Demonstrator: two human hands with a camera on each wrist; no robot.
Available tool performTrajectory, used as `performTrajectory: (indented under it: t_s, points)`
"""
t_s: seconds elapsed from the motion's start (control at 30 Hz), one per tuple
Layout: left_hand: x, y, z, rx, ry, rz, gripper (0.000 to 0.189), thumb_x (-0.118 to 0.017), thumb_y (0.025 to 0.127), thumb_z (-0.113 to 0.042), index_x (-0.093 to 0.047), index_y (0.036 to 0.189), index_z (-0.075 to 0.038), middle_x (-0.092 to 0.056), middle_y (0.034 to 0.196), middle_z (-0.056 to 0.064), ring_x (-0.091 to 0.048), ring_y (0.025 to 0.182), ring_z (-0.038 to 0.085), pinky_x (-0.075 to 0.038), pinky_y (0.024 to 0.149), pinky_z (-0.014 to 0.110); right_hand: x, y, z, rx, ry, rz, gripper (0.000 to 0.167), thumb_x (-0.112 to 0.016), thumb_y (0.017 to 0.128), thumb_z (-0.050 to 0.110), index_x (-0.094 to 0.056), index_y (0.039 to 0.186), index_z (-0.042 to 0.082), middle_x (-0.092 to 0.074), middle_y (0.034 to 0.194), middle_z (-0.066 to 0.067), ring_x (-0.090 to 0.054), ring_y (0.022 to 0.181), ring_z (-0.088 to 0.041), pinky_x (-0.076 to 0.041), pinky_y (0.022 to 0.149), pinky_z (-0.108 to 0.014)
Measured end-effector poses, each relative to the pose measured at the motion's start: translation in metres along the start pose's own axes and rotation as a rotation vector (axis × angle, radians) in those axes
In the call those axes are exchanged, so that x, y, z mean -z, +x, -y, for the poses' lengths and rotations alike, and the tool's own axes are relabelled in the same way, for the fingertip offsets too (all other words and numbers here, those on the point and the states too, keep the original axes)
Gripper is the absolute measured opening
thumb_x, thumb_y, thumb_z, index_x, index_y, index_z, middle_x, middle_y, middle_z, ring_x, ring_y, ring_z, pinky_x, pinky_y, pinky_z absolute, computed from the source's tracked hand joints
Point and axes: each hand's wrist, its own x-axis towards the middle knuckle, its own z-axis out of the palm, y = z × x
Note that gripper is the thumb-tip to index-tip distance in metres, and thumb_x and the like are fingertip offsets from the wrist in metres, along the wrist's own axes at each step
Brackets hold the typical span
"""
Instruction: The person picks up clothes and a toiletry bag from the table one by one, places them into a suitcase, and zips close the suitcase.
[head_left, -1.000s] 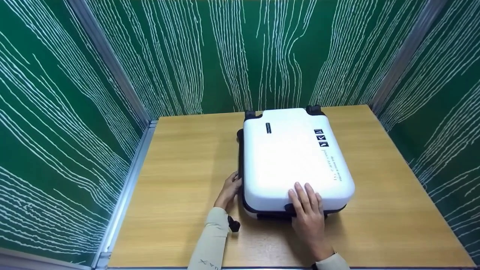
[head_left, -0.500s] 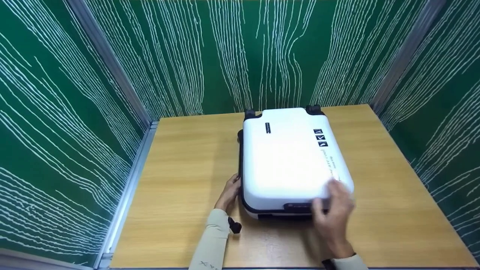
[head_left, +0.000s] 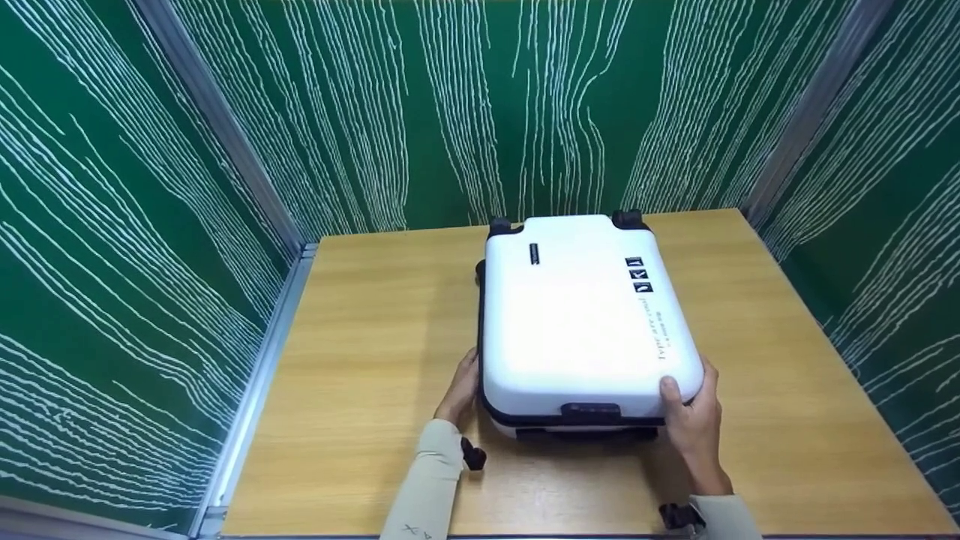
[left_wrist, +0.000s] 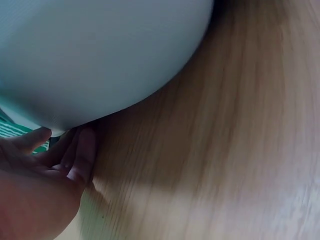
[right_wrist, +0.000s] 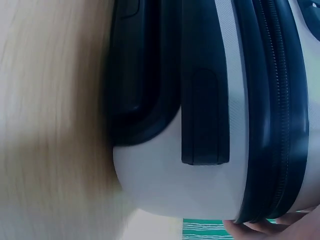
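Note:
A white hard-shell suitcase (head_left: 577,307) with a black zip band lies flat on the table, wheels at the far end. At its near left side my left hand (head_left: 460,388) holds the edge. The left wrist view shows the fingers (left_wrist: 84,152) tucked in low between shell and tabletop. My right hand (head_left: 694,420) grips the near right corner, thumb on the top face and fingers round the side. In the right wrist view the black carry handle (right_wrist: 205,115) and zip (right_wrist: 277,105) show, with fingertips (right_wrist: 240,230) at the zip band.
The wooden table (head_left: 360,322) extends on both sides of the suitcase. Green panels with white wavy lines (head_left: 345,112) stand behind and at both sides, joined by metal posts (head_left: 217,120). A black wrist mount (head_left: 472,454) sits on the left wrist.
My right hand has left the top near the front middle and moved right to grip the near right corner. The left hand stays at the left side. The suitcase is nearly unmoved.

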Motion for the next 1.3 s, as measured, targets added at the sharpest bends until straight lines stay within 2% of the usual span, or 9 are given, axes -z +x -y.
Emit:
performTrajectory:
  t_s: [0.13, 0.27, 0.4, 0.5, 0.8, 0.93, 1.0, 1.17, 1.3]
  points:
    - [0.001, 0.0, 0.001, -0.015, 0.061, 0.01, 0.05, -0.034, 0.113, -0.03, -0.042, 0.154, -0.001, -0.045, 0.158, 0.018, -0.035, 0.151, 0.034, -0.026, 0.126, 0.046, 0.004, 0.004, 0.0, -0.008, -0.019, 0.057, 0.069, -0.064, 0.095, 0.023, -0.035, 0.156, 0.011, -0.053, 0.148, -0.021, -0.049, 0.106, 0.001, -0.038, 0.09, -0.016]
    - [0.001, 0.001, 0.001, 0.007, 0.029, 0.004, 0.05, -0.035, 0.112, -0.033, -0.044, 0.153, -0.005, -0.047, 0.157, 0.015, -0.037, 0.15, 0.032, -0.027, 0.126, 0.045, 0.009, 0.011, 0.001, -0.049, -0.048, 0.161, 0.073, -0.062, 0.097, 0.027, -0.027, 0.159, 0.011, -0.046, 0.155, -0.022, -0.05, 0.117, -0.013, -0.037, 0.095, -0.02]
    - [-0.002, 0.005, 0.0, 0.024, -0.047, -0.007, 0.05, -0.038, 0.112, -0.034, -0.046, 0.151, -0.005, -0.05, 0.154, 0.014, -0.041, 0.147, 0.03, -0.03, 0.124, 0.043, 0.01, 0.024, 0.001, -0.072, -0.049, 0.238, 0.076, -0.059, 0.1, 0.034, -0.02, 0.161, 0.01, -0.037, 0.16, -0.024, -0.048, 0.131, -0.031, -0.037, 0.109, -0.039]
    - [-0.004, 0.008, -0.001, 0.018, -0.069, -0.02, 0.049, -0.038, 0.112, -0.033, -0.047, 0.149, -0.004, -0.052, 0.152, 0.014, -0.042, 0.146, 0.029, -0.031, 0.124, 0.043, 0.009, 0.032, -0.001, -0.075, -0.054, 0.271, 0.077, -0.057, 0.101, 0.037, -0.018, 0.161, 0.008, -0.035, 0.161, -0.026, -0.045, 0.135, -0.037, -0.034, 0.112, -0.048]
    - [0.005, 0.023, -0.005, 0.001, 0.007, -0.07, 0.047, -0.039, 0.112, -0.03, -0.053, 0.143, 0.002, -0.06, 0.141, 0.018, -0.053, 0.135, 0.027, -0.039, 0.118, 0.042, 0.003, 0.05, 0.003, -0.071, -0.068, 0.351, 0.081, -0.055, 0.102, 0.042, -0.014, 0.161, 0.005, -0.034, 0.157, -0.031, -0.044, 0.134, -0.044, -0.035, 0.113, -0.058]
    - [0.01, 0.031, -0.009, 0.03, 0.022, -0.097, 0.046, -0.04, 0.111, -0.031, -0.056, 0.141, 0.0, -0.062, 0.139, 0.018, -0.054, 0.133, 0.028, -0.04, 0.117, 0.041, -0.005, 0.056, 0.004, -0.094, -0.095, 0.362, 0.083, -0.054, 0.102, 0.047, -0.014, 0.161, 0.005, -0.038, 0.154, -0.031, -0.048, 0.131, -0.044, -0.038, 0.11, -0.057]
    - [0.013, 0.035, -0.012, 0.015, 0.086, -0.108, 0.047, -0.039, 0.112, -0.031, -0.056, 0.142, 0.0, -0.061, 0.142, 0.018, -0.053, 0.137, 0.03, -0.039, 0.118, 0.043, -0.008, 0.059, 0.004, -0.091, -0.09, 0.38, 0.083, -0.055, 0.102, 0.044, -0.014, 0.161, 0.003, -0.037, 0.154, -0.031, -0.046, 0.132, -0.043, -0.036, 0.111, -0.055]
    - [0.019, 0.041, -0.017, -0.015, 0.218, -0.153, 0.046, -0.038, 0.111, -0.027, -0.058, 0.14, 0.003, -0.062, 0.14, 0.022, -0.054, 0.137, 0.036, -0.04, 0.118, 0.045, 0.001, 0.066, -0.004, -0.022, -0.05, 0.541, 0.083, -0.06, 0.102, 0.032, -0.011, 0.16, -0.002, -0.02, 0.159, -0.032, -0.034, 0.139, -0.043, -0.032, 0.114, -0.054]
    - [0.018, 0.044, -0.018, -0.002, 0.222, -0.164, 0.046, -0.039, 0.111, -0.027, -0.06, 0.136, 0.005, -0.065, 0.134, 0.023, -0.058, 0.131, 0.036, -0.043, 0.115, 0.045, 0.022, 0.069, -0.02, 0.002, 0.0, 0.621, 0.074, -0.062, 0.1, 0.014, -0.021, 0.16, 0.001, -0.028, 0.159, -0.024, -0.045, 0.134, -0.029, -0.047, 0.106, -0.035]
